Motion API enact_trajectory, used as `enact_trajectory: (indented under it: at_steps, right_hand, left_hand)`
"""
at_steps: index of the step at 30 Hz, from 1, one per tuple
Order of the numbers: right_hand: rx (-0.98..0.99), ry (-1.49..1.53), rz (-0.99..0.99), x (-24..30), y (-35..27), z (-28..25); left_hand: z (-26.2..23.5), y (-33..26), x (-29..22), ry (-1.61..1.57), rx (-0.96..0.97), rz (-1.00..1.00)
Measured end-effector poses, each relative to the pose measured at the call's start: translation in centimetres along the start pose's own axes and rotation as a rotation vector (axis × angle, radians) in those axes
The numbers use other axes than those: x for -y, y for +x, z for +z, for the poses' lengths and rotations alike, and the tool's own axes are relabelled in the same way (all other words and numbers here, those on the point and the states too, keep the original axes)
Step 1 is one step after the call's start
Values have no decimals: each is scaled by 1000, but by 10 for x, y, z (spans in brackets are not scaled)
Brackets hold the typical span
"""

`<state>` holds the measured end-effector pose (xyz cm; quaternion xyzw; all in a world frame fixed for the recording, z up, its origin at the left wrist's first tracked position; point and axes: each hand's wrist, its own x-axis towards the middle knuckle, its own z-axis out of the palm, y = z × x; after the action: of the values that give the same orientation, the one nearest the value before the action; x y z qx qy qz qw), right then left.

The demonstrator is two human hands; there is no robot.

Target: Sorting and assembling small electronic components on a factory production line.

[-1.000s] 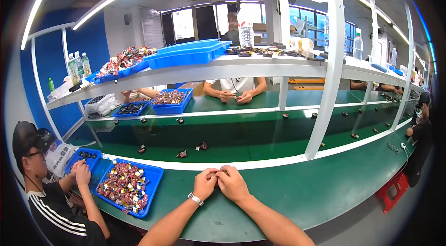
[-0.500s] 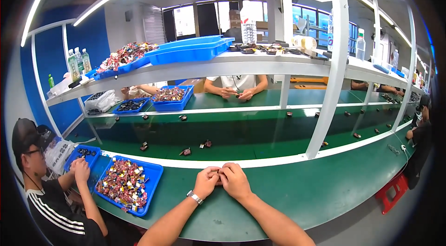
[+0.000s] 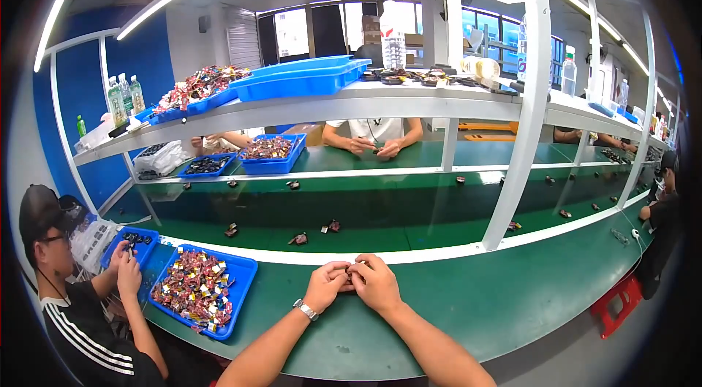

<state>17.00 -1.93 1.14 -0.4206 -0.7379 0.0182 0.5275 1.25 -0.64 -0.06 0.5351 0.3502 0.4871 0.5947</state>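
Both hands meet over the green table [image 3: 468, 299], close to the white rail at its far side. My left hand [image 3: 328, 287], with a metal-banded watch [image 3: 306, 309] on the wrist, is closed with fingertips pressed toward the other hand. My right hand [image 3: 375, 284] curls in against it, thumb and fingers bent. Between the fingertips sits a small dark piece [image 3: 349, 272], mostly hidden, so its kind does not show. To the left of my hands stands a blue tray [image 3: 247, 292] heaped with small red, white and yellow parts [image 3: 194, 288].
Beyond the rail, a green conveyor belt [image 3: 380, 230] carries scattered small parts [image 3: 298, 238]. A white upright post [image 3: 518, 116] and a shelf [image 3: 365, 103] with blue trays and bottles rise above it. A co-worker [image 3: 80, 306] sits at left; another person's hands [image 3: 376, 147] work opposite. A red stool [image 3: 618, 306] stands right.
The parts on the belt have shifted slightly to the right. My hands stay together with small finger movements; the right-hand fingers have lifted a little. The co-worker's hands at left have moved slightly.
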Motion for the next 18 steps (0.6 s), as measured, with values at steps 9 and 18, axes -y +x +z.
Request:
enact_trajectory:
  at_steps: [9, 18]
  right_hand:
    - [59, -16, 2, -5, -2, 4]
    - [28, -111, 9, -36, 19, 12]
  left_hand:
    - [0, 1, 1, -53, -20, -43]
    - [-19, 7, 9, -2, -86, 25]
